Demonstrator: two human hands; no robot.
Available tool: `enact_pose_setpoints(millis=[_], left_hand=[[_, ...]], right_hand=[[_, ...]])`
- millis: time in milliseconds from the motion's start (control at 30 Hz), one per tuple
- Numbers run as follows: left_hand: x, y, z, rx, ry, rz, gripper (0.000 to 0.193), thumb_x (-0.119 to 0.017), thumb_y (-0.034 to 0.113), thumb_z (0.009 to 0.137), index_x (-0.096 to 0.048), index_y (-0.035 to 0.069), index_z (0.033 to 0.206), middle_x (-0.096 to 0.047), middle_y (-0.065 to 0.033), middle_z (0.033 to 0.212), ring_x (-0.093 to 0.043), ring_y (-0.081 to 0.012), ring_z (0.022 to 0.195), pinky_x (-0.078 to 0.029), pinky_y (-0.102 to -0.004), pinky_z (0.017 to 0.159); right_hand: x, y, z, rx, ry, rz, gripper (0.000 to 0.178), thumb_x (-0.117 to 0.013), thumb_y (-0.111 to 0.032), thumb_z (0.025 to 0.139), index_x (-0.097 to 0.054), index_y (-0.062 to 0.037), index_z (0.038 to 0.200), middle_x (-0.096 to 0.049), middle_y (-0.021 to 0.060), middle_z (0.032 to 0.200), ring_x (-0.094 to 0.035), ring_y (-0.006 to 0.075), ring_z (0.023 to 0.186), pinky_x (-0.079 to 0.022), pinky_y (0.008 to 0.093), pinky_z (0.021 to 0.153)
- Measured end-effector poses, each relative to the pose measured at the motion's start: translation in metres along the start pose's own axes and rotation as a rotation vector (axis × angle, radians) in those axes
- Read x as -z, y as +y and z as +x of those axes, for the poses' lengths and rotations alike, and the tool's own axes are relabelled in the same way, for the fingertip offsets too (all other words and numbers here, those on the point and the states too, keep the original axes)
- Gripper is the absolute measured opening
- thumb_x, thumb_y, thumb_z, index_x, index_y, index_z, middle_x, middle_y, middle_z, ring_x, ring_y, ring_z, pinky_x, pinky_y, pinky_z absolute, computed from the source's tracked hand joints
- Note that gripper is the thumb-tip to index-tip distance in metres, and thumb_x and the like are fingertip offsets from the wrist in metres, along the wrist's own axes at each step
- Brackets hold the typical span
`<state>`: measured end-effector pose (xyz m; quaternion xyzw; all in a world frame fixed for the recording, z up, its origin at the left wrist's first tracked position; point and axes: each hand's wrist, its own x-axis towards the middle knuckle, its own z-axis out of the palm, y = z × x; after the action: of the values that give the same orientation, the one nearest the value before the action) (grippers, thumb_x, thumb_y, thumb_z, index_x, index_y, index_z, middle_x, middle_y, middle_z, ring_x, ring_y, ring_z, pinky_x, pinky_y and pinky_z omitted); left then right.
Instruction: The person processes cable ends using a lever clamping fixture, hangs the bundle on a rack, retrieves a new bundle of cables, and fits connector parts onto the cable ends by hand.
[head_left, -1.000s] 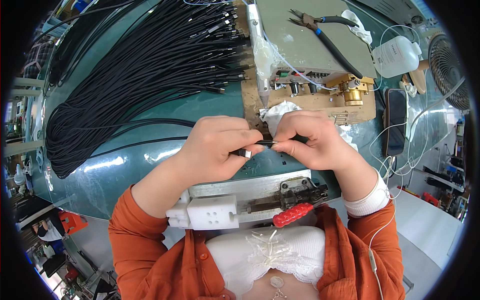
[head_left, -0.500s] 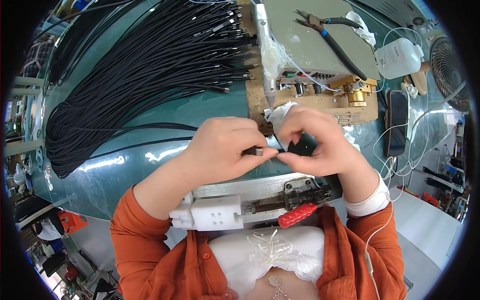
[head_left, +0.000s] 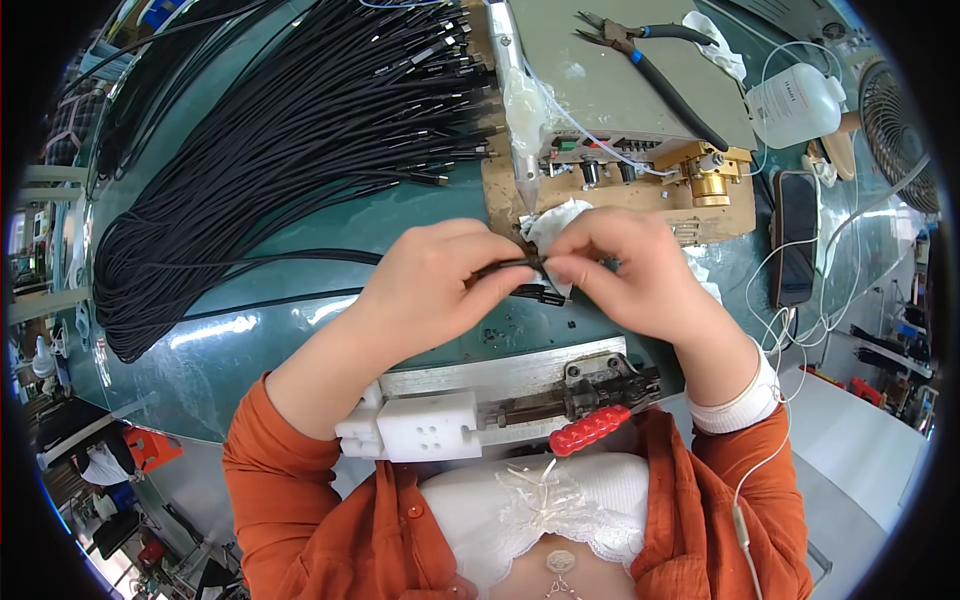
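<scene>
My left hand [head_left: 430,285] is closed, its thumb and forefinger pinching a black cable [head_left: 508,266] near the end. The fingertips of my right hand [head_left: 630,275] meet at the tip of that cable, pressed together on it. Just below my left thumb shows a second black connector end [head_left: 540,295], lying close to the bench. Behind the fingers is a crumpled white tissue [head_left: 552,226]. Above it, a metal dispensing nozzle [head_left: 526,180] points down. Two cable lengths run left from my left hand into a large bundle of black cables [head_left: 240,170].
A white block fixture with a red-handled toggle clamp [head_left: 590,430] sits along the near bench edge. Pliers [head_left: 660,85] lie on a beige control box [head_left: 610,60] with a brass fitting [head_left: 711,185]. At right are a white bottle [head_left: 797,107], a phone [head_left: 795,240] and a fan [head_left: 900,140].
My hands have come together on the cable end, slightly farther up. The right fingers have closed in on the tip, and a second connector end now shows below my left thumb.
</scene>
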<state>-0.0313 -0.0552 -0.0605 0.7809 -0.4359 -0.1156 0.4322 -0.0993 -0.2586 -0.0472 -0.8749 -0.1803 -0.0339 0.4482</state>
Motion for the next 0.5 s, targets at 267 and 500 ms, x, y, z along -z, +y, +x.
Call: enact_pose_setpoints(millis=[267,500], left_hand=[[-0.003,-0.008,0.001,0.059,0.081,0.131,0.014,-0.068,0.008,0.077,-0.064,0.001,0.089,-0.056,-0.0088,0.07,-0.052,-0.0193,0.057,-0.042,-0.029,0.051],[-0.002,-0.011,0.0,-0.088,0.151,0.222,0.014,-0.066,0.007,0.078,-0.063,0.0,0.089,-0.056,-0.0097,0.071,-0.053,-0.0239,0.058,-0.043,-0.0317,0.053]], right_hand=[[-0.011,0.013,0.009,-0.58,0.124,0.803,0.008,-0.06,-0.003,0.085,-0.056,0.0028,0.089,-0.062,0.0055,0.073,-0.059,0.0102,0.063,-0.05,0.0228,0.06],[-0.012,0.013,0.009,-0.577,0.166,0.935,0.01,-0.061,-0.004,0.085,-0.056,0.0028,0.089,-0.063,0.0076,0.075,-0.061,0.0112,0.065,-0.05,0.0223,0.06]])
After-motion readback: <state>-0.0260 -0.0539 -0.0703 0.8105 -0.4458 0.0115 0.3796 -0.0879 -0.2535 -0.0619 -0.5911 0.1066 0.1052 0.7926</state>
